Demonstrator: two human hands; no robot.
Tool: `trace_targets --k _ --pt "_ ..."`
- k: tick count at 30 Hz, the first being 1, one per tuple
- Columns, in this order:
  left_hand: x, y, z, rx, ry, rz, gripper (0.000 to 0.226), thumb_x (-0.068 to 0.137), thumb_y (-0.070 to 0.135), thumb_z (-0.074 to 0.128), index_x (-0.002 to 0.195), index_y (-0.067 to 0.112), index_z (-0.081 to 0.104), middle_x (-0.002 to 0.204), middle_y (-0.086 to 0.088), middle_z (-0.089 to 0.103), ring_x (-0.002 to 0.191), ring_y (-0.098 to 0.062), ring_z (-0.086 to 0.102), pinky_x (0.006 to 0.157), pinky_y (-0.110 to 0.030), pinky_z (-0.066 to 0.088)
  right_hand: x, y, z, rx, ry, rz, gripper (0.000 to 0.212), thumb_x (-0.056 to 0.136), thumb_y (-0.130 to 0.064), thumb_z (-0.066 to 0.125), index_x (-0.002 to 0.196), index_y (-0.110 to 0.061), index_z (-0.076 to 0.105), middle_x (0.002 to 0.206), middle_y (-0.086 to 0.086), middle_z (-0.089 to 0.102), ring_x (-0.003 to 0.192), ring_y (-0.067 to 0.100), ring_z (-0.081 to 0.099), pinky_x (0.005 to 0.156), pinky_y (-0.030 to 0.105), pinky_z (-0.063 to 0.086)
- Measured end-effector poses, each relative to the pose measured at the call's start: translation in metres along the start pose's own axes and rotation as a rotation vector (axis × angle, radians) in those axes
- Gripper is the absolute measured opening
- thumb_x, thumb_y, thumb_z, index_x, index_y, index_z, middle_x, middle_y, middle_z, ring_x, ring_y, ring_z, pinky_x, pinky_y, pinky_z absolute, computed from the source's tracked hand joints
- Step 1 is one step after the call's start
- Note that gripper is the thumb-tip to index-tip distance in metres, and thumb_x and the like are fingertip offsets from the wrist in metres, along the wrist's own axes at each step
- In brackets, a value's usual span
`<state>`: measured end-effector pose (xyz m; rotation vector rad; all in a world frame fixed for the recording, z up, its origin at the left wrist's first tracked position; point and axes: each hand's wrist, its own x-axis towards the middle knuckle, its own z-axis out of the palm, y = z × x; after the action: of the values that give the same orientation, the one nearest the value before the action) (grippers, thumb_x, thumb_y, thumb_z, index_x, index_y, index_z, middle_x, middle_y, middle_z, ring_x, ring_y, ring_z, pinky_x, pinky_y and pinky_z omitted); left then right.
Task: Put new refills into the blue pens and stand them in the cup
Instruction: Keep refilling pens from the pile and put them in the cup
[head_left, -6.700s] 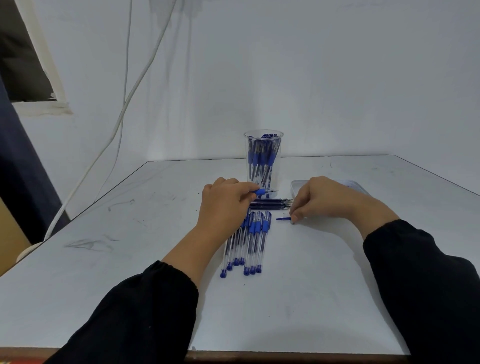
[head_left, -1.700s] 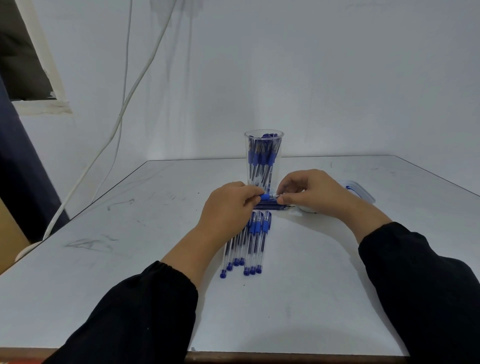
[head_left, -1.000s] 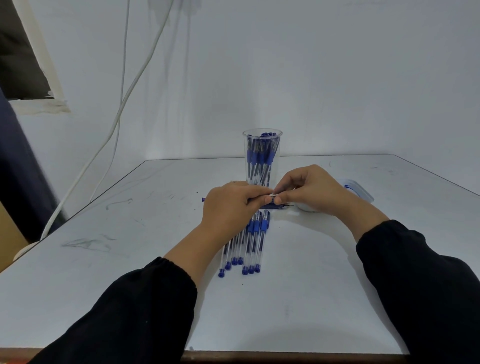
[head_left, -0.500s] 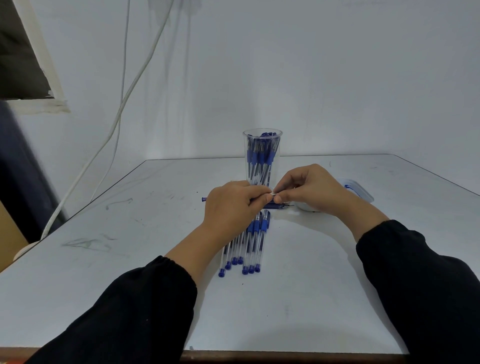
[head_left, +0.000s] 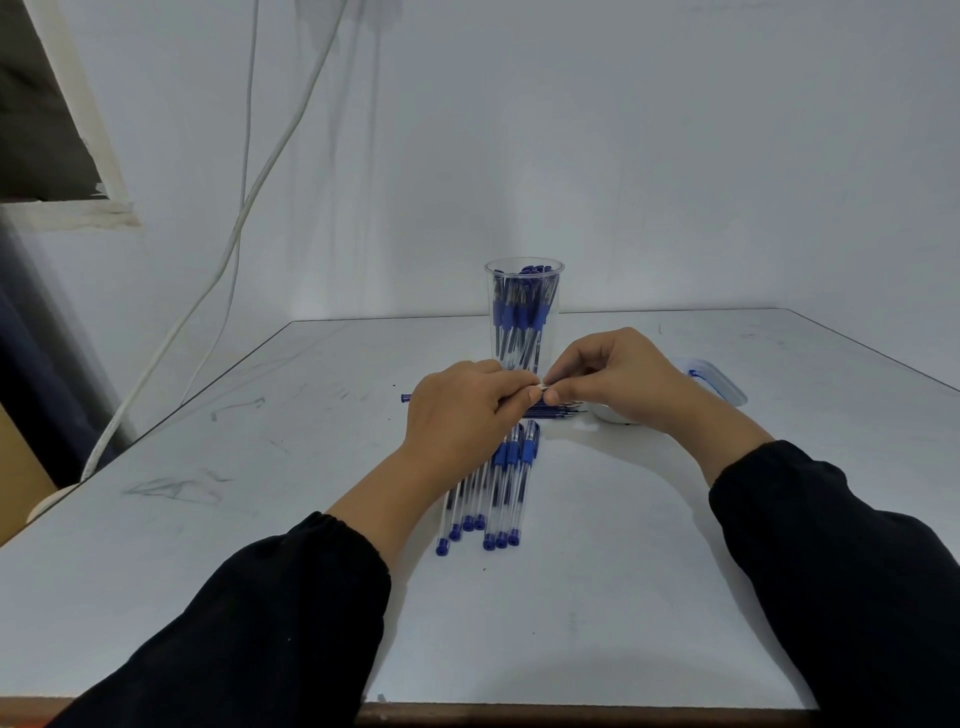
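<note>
one clear cup (head_left: 524, 312) upright on the counter (head_left: 597, 597), packed with blue pens, too many to count. about seven more pens (head_left: 493, 488) flat in a row. left hand (head_left: 462, 415) and right hand (head_left: 618, 379) curled, fingertips pinching one small pen part (head_left: 542, 386) between them, just before the cup.

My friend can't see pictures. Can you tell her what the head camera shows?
Both hands, left hand and right hand, pinch a small pen part together above a row of blue pens on a white table. Behind stands a clear cup of pens.
</note>
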<state>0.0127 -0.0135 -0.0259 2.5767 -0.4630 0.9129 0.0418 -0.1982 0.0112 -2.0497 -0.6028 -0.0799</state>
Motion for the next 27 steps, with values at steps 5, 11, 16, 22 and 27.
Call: trace_targets --k 5,11,16,22,27 --pt "0.0 0.001 0.0 0.006 0.009 0.003 0.026 0.093 0.046 0.048 0.107 0.035 0.068 0.083 0.009 0.066 0.08 -0.013 0.058 0.063 -0.031 0.045 0.0 0.0 0.0 0.011 0.0 -0.002 0.011 0.071 -0.007 0.082 0.075 -0.015 0.075 0.077 0.004 0.074 0.074 0.01 0.067 0.084 0.033 0.053" --pt "0.001 0.001 -0.003 0.028 -0.003 -0.01 0.027 0.093 0.045 0.047 0.109 0.035 0.067 0.086 0.008 0.067 0.082 -0.013 0.057 0.066 -0.03 0.044 0.002 0.003 0.0 0.041 -0.003 -0.01 0.011 0.073 -0.011 0.081 0.079 -0.016 0.074 0.075 -0.003 0.073 0.074 0.004 0.067 0.079 0.023 0.052" --pt "0.006 -0.003 -0.008 -0.06 -0.066 -0.097 0.031 0.095 0.038 0.047 0.12 0.028 0.062 0.1 0.005 0.067 0.09 -0.012 0.054 0.078 -0.03 0.045 0.004 0.006 -0.002 0.152 0.053 0.004 0.008 0.079 -0.013 0.077 0.084 -0.016 0.073 0.075 0.003 0.074 0.076 0.014 0.069 0.075 0.027 0.053" --pt "0.01 -0.013 -0.016 -0.179 0.055 -0.189 0.03 0.092 0.034 0.056 0.12 0.024 0.062 0.1 0.008 0.065 0.085 -0.009 0.055 0.079 -0.028 0.048 0.008 0.002 -0.016 0.431 0.304 -0.058 0.01 0.083 -0.003 0.07 0.088 -0.013 0.069 0.073 0.004 0.073 0.071 0.02 0.071 0.067 0.028 0.057" --pt "0.032 -0.024 -0.017 -0.232 0.144 -0.239 0.032 0.092 0.032 0.057 0.123 0.024 0.059 0.093 0.011 0.059 0.089 -0.01 0.052 0.082 -0.028 0.045 0.015 -0.01 -0.048 0.544 0.585 -0.145 0.012 0.086 -0.005 0.068 0.091 -0.016 0.068 0.08 0.005 0.072 0.075 0.02 0.072 0.069 0.027 0.055"
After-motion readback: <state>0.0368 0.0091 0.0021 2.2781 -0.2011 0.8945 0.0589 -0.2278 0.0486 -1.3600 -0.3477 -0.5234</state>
